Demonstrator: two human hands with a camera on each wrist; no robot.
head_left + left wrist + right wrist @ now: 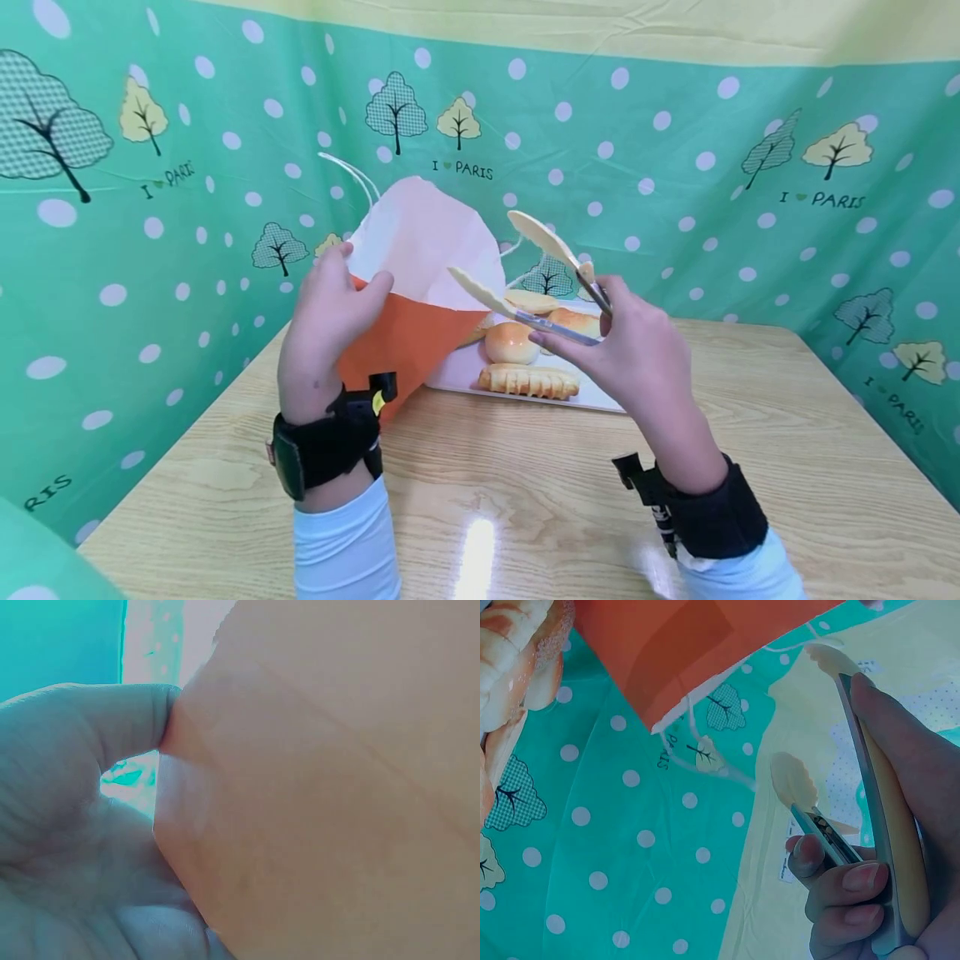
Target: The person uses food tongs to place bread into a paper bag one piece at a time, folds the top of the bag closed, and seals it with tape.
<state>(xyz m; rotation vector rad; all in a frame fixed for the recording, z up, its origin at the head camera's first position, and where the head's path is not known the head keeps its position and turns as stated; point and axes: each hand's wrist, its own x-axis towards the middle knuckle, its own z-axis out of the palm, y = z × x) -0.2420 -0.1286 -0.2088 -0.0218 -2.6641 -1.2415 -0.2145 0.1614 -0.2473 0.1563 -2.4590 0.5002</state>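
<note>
My left hand grips the side edge of an orange paper bag with its thumb. The bag leans over, its white inside and wide mouth showing, with white string handles at the rim. Up close in the left wrist view, the thumb presses on the bag's edge. A pair of tongs is held in my right hand, arms spread and nothing between the pale scalloped tips. Those tips are just right of the bag's mouth, above the breads; the right wrist view shows the tongs spread too.
Behind the tongs, a white tray carries several breads, among them a round bun and a ridged long loaf. The bag overlaps the tray's left part. A green dotted cloth hangs around the wooden table.
</note>
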